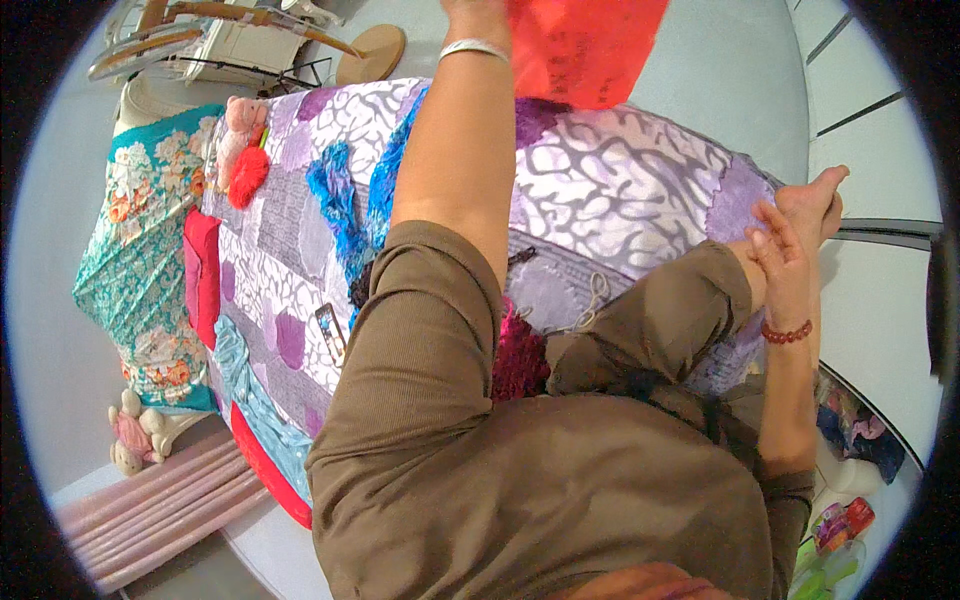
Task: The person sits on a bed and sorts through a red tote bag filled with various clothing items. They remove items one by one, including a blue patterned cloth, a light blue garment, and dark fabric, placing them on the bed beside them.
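My left arm reaches away over the bed; only the base of my left hand (474,10) shows at the top edge, beyond a white bangle. Its fingers are out of view. Right beside that wrist hangs a red bag or sheet (592,52) bearing dark writing; what holds it is hidden. My right hand (784,274), below a red bead bracelet (786,332), is raised near my bare foot (814,202), fingers apart and holding nothing. Crimson knitted or fluffy fabric (517,356) lies between my legs, with a cream cord (598,296) by my knee.
On the patterned purple bedspread (622,180) lie blue crumpled fabric (337,195), a phone (330,334), a red pompom (249,177) and a pink plush toy (244,120). A floral teal cloth (150,247) drapes beyond the bed's left edge. White cabinets (870,315) stand at right.
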`<move>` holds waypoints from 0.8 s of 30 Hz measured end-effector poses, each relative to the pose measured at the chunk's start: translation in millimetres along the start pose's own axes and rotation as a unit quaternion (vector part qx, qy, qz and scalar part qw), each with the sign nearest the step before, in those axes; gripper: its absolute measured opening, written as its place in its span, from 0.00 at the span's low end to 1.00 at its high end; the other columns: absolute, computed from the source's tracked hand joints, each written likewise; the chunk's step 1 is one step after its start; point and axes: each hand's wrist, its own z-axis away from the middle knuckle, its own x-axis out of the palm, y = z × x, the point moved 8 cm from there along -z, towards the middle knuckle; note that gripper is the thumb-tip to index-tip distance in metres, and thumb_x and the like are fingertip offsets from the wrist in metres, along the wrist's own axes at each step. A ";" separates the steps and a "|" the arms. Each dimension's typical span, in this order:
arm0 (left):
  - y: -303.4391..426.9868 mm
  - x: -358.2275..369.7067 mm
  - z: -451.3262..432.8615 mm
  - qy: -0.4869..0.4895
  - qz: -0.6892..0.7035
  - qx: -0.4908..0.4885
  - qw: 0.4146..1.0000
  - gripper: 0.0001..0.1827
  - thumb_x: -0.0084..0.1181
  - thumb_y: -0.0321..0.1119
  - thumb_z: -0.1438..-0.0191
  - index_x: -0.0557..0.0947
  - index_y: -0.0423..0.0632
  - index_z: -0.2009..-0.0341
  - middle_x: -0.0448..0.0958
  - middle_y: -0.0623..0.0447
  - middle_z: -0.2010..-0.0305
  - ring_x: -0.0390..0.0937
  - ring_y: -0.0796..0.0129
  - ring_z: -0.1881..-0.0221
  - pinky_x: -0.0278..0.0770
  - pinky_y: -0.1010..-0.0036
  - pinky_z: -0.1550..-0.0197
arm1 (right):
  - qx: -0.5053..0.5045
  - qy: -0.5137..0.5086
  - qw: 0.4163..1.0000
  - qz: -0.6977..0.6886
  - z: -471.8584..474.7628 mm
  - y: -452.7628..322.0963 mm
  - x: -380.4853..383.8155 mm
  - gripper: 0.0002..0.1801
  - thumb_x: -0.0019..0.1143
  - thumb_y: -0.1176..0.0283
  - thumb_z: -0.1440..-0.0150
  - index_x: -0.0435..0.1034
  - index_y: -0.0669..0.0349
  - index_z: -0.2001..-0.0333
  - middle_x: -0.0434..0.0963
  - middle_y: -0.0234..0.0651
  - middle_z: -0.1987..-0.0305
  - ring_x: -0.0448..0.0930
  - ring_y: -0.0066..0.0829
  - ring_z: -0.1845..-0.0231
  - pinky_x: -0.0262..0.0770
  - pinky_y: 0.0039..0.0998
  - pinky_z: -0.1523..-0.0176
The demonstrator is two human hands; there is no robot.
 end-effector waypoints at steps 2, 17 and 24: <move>4.5 -14.6 -3.2 0.034 0.003 0.006 0.999 0.25 0.34 0.52 0.49 0.70 0.42 0.62 0.69 0.44 0.59 0.66 0.56 0.57 0.63 0.62 0.54 | 0.005 -0.016 1.000 0.011 -4.5 13.6 -5.0 0.20 0.47 0.75 0.51 0.58 0.68 0.53 0.65 0.37 0.55 0.68 0.22 0.61 0.65 0.20 0.57; 11.2 -64.1 -70.8 -0.026 0.025 0.060 0.998 0.24 0.39 0.49 0.51 0.68 0.43 0.57 0.68 0.46 0.59 0.66 0.57 0.57 0.63 0.64 0.53 | 0.100 -0.036 0.994 -0.005 -25.6 75.0 -8.1 0.20 0.48 0.71 0.52 0.61 0.61 0.53 0.68 0.36 0.57 0.69 0.19 0.64 0.64 0.17 0.64; -19.7 -265.3 26.8 0.256 0.045 -0.065 0.963 0.22 0.29 0.51 0.48 0.68 0.50 0.60 0.68 0.51 0.55 0.68 0.58 0.57 0.67 0.62 0.57 | 0.126 -0.054 0.990 -0.009 -30.8 96.3 -4.7 0.19 0.48 0.71 0.52 0.62 0.60 0.54 0.69 0.34 0.59 0.70 0.19 0.65 0.65 0.17 0.65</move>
